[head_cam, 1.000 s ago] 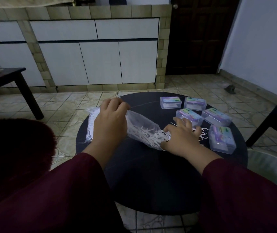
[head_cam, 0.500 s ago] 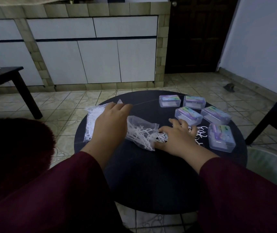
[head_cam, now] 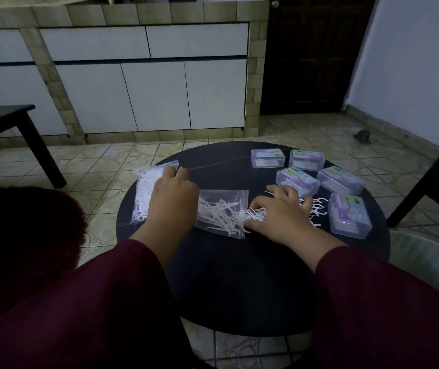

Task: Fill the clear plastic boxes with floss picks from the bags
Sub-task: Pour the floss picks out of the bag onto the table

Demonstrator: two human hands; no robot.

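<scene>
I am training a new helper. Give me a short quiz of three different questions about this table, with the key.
1. How many boxes are on the table?
2. True or false: every box is open.
3. The right hand rests on: A) a box, B) loose picks, C) the floor.

Key: 1. Five. 2. False; all lids are closed. 3. B. The left hand lies over the bags.
</scene>
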